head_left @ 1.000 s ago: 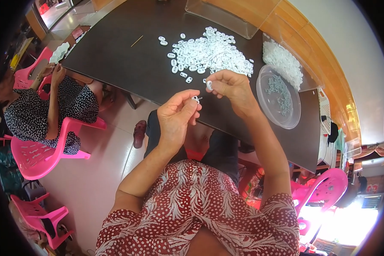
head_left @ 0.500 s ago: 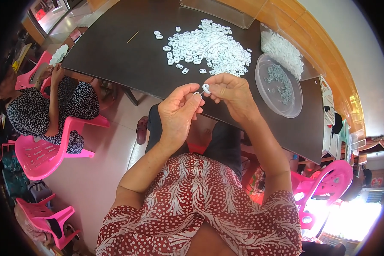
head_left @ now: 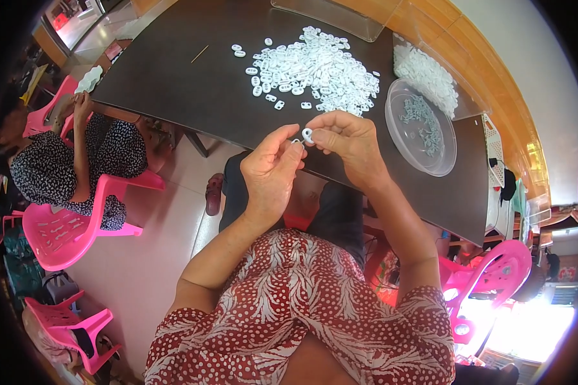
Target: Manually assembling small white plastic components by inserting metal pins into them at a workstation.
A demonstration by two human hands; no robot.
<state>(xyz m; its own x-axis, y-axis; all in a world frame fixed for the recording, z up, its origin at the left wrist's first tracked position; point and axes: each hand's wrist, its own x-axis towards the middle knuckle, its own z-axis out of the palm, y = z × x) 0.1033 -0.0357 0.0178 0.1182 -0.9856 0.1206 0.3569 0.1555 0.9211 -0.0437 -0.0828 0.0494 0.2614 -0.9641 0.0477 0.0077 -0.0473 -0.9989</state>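
Over the table's near edge, my left hand point(head_left: 268, 176) pinches a small white plastic piece point(head_left: 296, 142) between thumb and forefinger, most of it hidden by the fingertips. My right hand point(head_left: 356, 149), also closed in a pinch, holds a white oval plastic piece point(head_left: 307, 135) with a hole in it. The two pieces are close together; whether they touch I cannot tell. Beyond my hands lies a heap of white oval pieces point(head_left: 318, 67) with holes. A round clear tub point(head_left: 430, 168) to the right contains many small grey parts point(head_left: 420, 122).
White parts point(head_left: 425, 74) fill a clear bin at the far right. A thin stick point(head_left: 200, 54) lies on the dark table point(head_left: 167, 70). At left, another person point(head_left: 77, 160) sits on a pink chair point(head_left: 61, 237). A pink chair point(head_left: 494, 269) stands at right.
The white oval piece in my right hand has shifted slightly left, nearer the piece in my left hand, and turned a little. Both hands keep their pinch.
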